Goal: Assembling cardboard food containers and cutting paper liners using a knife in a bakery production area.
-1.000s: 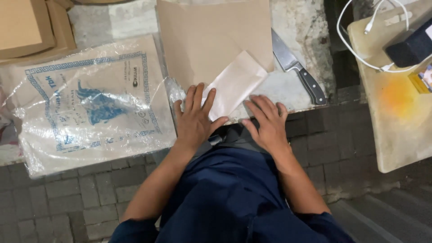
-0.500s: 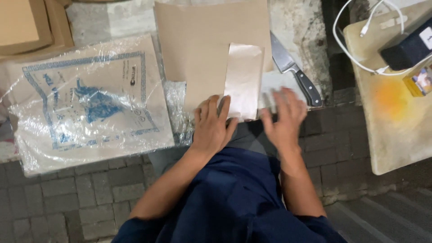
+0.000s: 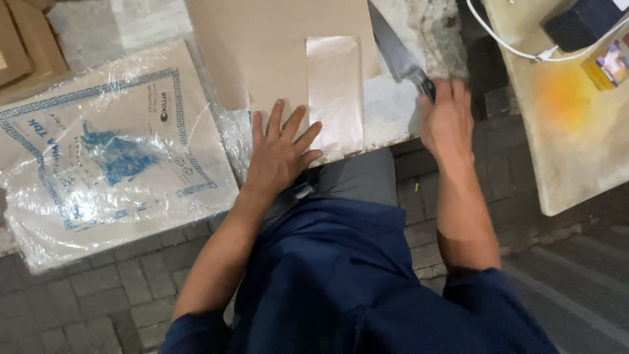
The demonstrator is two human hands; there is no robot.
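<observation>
The folded strip of pale paper (image 3: 335, 92) already lies flat on the brown sheet (image 3: 262, 59), near the middle of the surface (image 3: 386, 115). The left hand (image 3: 280, 154) presses beside it with fingers spread. The right hand (image 3: 447, 121) has its grip closed around the handle of the knife (image 3: 396, 52), blade pointing far; by the look of it, no cut is made yet

Matt brown paper (image 3: 275, 59) on a rough stone counter (image 3: 436, 29); a metal knife (image 3: 396, 49); glossy, crinkled plastic wrap (image 3: 111, 151); pale, faintly shiny sheet (image 3: 335, 92).
</observation>
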